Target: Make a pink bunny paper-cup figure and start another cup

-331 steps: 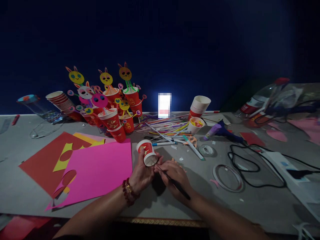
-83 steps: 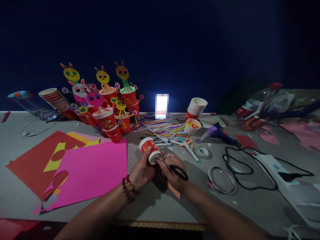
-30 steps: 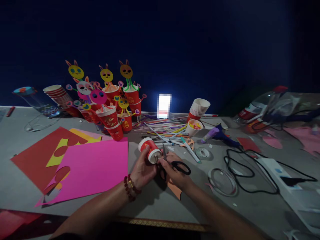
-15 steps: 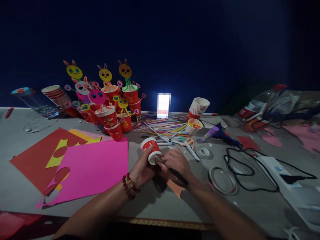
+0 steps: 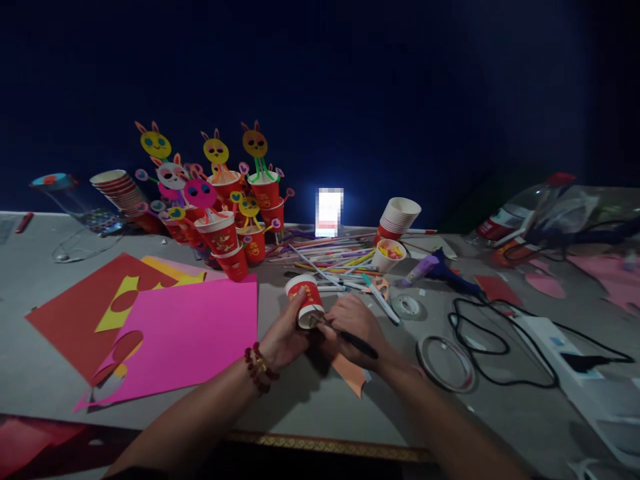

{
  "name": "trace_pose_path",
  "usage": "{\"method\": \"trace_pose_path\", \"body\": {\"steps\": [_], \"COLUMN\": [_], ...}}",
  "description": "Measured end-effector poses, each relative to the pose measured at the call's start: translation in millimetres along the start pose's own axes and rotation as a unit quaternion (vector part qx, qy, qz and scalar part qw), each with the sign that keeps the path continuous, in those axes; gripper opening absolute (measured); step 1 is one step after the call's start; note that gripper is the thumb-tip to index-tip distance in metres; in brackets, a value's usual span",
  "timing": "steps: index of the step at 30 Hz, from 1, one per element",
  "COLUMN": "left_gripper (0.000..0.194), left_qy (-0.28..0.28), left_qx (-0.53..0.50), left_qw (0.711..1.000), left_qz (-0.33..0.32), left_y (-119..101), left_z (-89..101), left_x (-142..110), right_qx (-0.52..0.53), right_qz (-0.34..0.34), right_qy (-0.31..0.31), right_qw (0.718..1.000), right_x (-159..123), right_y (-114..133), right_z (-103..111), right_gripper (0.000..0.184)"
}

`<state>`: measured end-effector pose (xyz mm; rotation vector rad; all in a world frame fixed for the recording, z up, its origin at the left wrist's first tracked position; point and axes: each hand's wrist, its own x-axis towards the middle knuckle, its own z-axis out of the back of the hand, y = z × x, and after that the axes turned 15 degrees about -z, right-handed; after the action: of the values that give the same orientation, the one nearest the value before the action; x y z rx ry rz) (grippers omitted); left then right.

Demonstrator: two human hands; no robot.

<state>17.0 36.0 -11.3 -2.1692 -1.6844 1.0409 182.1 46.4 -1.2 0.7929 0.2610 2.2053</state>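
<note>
A red and white paper cup (image 5: pixel 306 293) lies tilted in my left hand (image 5: pixel 287 337), its white round end turned toward me. The fingers wrap round its side. In my right hand (image 5: pixel 357 327) I grip a pair of scissors (image 5: pixel 354 343) by the black handle. The blade tips are at the white end of the cup; whether they go through it I cannot tell. An orange paper strip (image 5: pixel 350 375) lies on the table under my right hand.
Pink paper (image 5: pixel 200 333) and red paper (image 5: pixel 75 310) lie at left. Rabbit figures in red cups (image 5: pixel 220 233) stand behind. Marker pens (image 5: pixel 325 257), a paper-scrap cup (image 5: pixel 390 255), tape (image 5: pixel 407 305), a glue gun (image 5: pixel 453 273), a cable (image 5: pixel 505 383) and a power strip (image 5: pixel 565 360) lie around.
Over the last second the cup has turned more upright and the scissors have rolled from handles side by side to edge-on. Eleven seconds ago no orange strip showed below my right hand.
</note>
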Motion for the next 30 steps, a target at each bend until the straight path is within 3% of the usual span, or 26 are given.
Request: {"method": "trace_pose_path", "body": {"steps": [7, 12, 15, 23, 28, 30], "left_gripper": [0.045, 0.048, 0.047, 0.050, 0.055, 0.053], "left_qy": [0.008, 0.037, 0.022, -0.022, -0.029, -0.028], "left_qx": [-0.077, -0.121, -0.140, -0.170, -0.175, -0.168], "left_qw": [0.995, 0.991, 0.990, 0.985, 0.984, 0.985], "left_qz": [0.059, 0.041, 0.015, 0.018, 0.016, 0.010], "left_y": [-2, -2, 0, -5, -4, -3], "left_z": [-3.9, -6.6, -7.3, -13.8, -17.3, -16.8], "left_x": [0, -3, -4, -8, -10, -10], "right_qx": [0.051, 0.119, 0.166, 0.209, 0.278, 0.265], "right_qz": [-0.029, -0.125, -0.174, -0.201, -0.280, -0.274], "right_qy": [-0.009, -0.010, -0.011, -0.041, -0.025, -0.033], "right_qw": [0.998, 0.985, 0.971, 0.956, 0.919, 0.924], "right_x": [-2, -5, -7, -14, -16, -16], "right_y": [-1, 6, 11, 14, 17, 18], "right_z": [-2, -7, -13, -24, -30, -29], "right_gripper": [0.033, 0.043, 0.046, 0.044, 0.044, 0.044]}}
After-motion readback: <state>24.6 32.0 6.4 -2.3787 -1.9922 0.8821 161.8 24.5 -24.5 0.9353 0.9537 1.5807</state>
